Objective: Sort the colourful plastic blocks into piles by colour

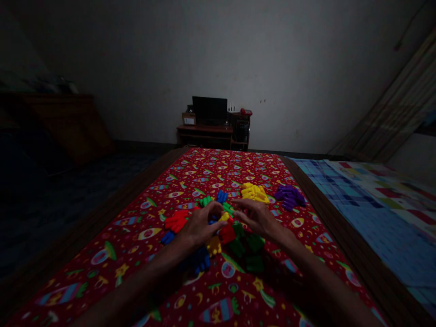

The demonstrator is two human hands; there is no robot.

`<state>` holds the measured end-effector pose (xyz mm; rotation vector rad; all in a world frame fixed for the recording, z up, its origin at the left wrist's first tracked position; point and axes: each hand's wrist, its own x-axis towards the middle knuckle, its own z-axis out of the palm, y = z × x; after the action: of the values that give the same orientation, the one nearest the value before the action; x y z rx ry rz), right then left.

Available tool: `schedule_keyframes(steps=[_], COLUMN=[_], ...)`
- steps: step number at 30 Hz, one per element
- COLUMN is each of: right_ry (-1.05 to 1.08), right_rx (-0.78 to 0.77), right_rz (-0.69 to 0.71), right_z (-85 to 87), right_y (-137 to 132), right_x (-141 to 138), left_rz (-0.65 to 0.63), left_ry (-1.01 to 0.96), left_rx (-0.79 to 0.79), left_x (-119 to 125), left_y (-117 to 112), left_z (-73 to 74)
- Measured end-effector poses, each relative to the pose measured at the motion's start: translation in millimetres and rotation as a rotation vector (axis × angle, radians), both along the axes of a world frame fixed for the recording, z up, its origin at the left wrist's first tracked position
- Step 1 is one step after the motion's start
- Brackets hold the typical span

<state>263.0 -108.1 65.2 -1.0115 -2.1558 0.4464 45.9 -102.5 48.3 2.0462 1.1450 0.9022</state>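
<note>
Yellow block (224, 217) between both hands' fingertips, left (200, 225) and right (255, 218).

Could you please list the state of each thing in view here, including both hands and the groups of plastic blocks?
left hand: curled, fingertips on the mixed blocks.
right hand: curled, fingertips on the same blocks.
mixed blocks: loose heap beneath both hands.
yellow blocks: gathered in one pile, untouched.
purple blocks: gathered in one pile, untouched.
red blocks: small cluster beside the left hand.
monitor: screen dark.
</note>
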Motion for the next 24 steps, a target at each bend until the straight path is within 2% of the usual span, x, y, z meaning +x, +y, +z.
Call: schedule_keyframes(steps=[3,5,7,11,14,20,22,24], right_ry=[-0.003,-0.020,-0.042,-0.130,-0.117,-0.097,-0.121,-0.135], right_rx=[0.042,0.018,-0.054,-0.188,-0.228,-0.240,-0.215,-0.187], right_rz=[0.261,0.309,0.281,0.147,0.074,0.125,0.121,0.061], right_z=[1.4,2.3,2.7,-0.1,-4.6,-6.6,-5.0,-4.1], right_y=[-12,-13,-10,4,13,11,9,10], right_x=[-11,-10,-6,6,14,12,11,14], left_rz=[-0.047,-0.058,-0.065,-0.136,-0.132,-0.160,-0.132,-0.098], left_ry=[-0.229,-0.301,-0.308,-0.113,0.081,0.163,0.231,0.320], left_rx=[-0.247,-0.374,-0.410,-0.261,-0.149,-0.116,-0.041,0.053], left_x=[8,10,11,5,-1,1,0,-7], left_y=[1,2,2,-2,-4,-7,-6,-1], left_z=[-6.3,-12.5,-14.9,-3.3,5.8,0.5,0.4,1.1])
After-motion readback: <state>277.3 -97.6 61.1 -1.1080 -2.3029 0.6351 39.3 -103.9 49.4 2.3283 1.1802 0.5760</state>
